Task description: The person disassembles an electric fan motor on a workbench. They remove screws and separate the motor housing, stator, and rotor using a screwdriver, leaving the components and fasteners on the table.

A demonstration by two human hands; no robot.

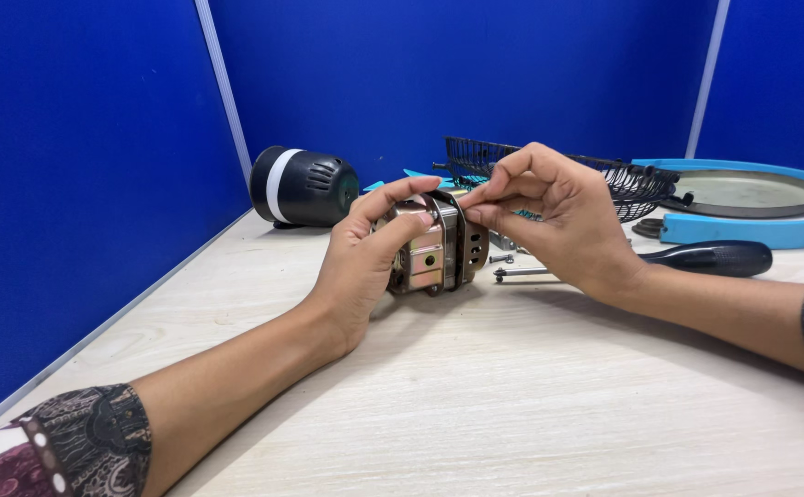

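A small metal fan motor [439, 253] with brassy plates rests on the pale wooden table [512, 405]. My left hand [365, 262] wraps around its left side, thumb and forefinger over its top. My right hand [554, 216] pinches at the motor's top right edge with thumb and fingertips together; whatever small part it pinches is hidden.
A black motor cover with a white band [301, 187] lies at the back left. Behind my right hand are a black wire fan guard [637, 179], a blue ring [770, 225] with a grey disc, a black-handled screwdriver [710, 259] and loose screws [501, 260]. Blue partition walls surround the table.
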